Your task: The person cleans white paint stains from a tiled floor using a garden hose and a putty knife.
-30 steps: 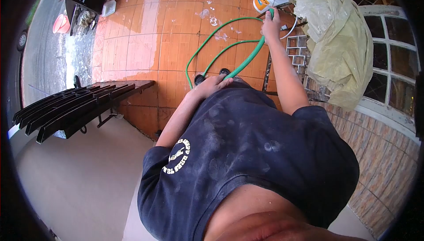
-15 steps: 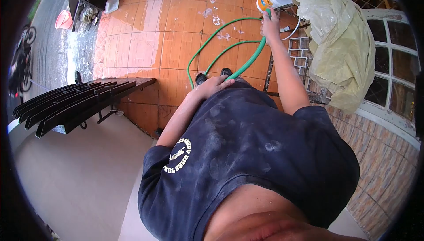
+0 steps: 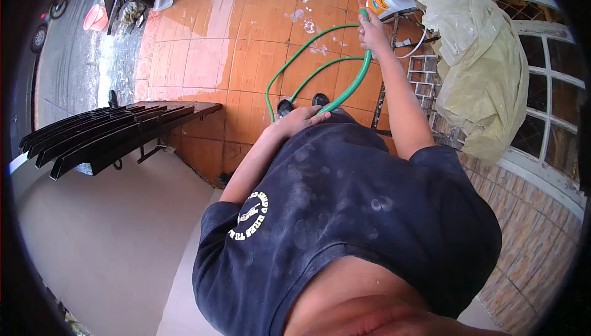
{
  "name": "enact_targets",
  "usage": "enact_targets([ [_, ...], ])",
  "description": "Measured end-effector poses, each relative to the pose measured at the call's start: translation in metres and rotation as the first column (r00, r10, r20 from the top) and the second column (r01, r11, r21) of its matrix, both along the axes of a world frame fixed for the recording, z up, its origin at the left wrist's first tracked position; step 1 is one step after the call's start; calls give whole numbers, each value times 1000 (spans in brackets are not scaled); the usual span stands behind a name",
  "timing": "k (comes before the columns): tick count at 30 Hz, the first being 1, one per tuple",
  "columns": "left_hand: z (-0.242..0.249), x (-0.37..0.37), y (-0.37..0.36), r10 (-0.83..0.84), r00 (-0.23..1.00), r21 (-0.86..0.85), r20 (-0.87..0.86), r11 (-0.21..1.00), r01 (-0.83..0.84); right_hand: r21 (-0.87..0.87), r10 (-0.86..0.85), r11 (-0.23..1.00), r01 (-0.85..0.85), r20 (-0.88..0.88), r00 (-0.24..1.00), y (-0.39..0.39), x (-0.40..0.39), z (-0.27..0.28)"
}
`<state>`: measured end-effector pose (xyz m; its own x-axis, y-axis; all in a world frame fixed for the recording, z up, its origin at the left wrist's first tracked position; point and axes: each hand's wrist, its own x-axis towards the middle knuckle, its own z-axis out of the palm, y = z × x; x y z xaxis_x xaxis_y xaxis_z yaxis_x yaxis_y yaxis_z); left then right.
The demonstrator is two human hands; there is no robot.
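Observation:
My right hand (image 3: 373, 32) is closed round the green hose (image 3: 352, 87) near its end, and a thin stream of water leaves the tip toward the upper left. At my waist, my left hand (image 3: 301, 119) holds a lower part of the same hose against my dark shirt. Loops of the hose lie on the orange tiled floor (image 3: 252, 59). Just beyond my right hand stands a white bucket (image 3: 381, 0) with an orange label and a pink item on top.
Plastic sheeting (image 3: 480, 77) hangs at the right by a white-framed window (image 3: 554, 99). Black metal bars (image 3: 111, 133) stand at the left. Farther off are a pink bucket (image 3: 95, 18) and a white container (image 3: 164, 0). A dark vehicle (image 3: 21, 77) is at the far left.
Water now shows at the hose tip, where none was visible before. The hose end has tilted leftward. The view has shifted slightly, and a dark vehicle has come in at the left.

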<state>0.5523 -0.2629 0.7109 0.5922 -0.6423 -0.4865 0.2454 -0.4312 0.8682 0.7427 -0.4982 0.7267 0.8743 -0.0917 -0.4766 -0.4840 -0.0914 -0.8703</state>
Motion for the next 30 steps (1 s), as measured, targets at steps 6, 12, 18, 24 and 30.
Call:
enact_targets([
  [6, 4, 1, 0, -19, 1000, -20, 9, 1000, 19, -38, -83, 996, 86, 82, 993, -11, -9, -11],
  [12, 1, -3, 0, -16, 1000, 5, 4, 1000, 16, -129, -217, 968, 214, -13, 976, -32, -24, -36],
  [18, 2, -3, 3, 4, 1000, -32, -6, 999, -4, -3, -192, 980, 197, -240, 952, -41, -27, -71],
  [24, 2, -1, 7, 54, 988, -33, -142, 998, -59, 178, -22, 978, 109, -431, 902, -31, -9, -114],
  [30, -1, 1, 4, 178, 958, 19, -224, 984, -179, 280, 143, 960, 14, -531, 835, 2, 11, -150],
])
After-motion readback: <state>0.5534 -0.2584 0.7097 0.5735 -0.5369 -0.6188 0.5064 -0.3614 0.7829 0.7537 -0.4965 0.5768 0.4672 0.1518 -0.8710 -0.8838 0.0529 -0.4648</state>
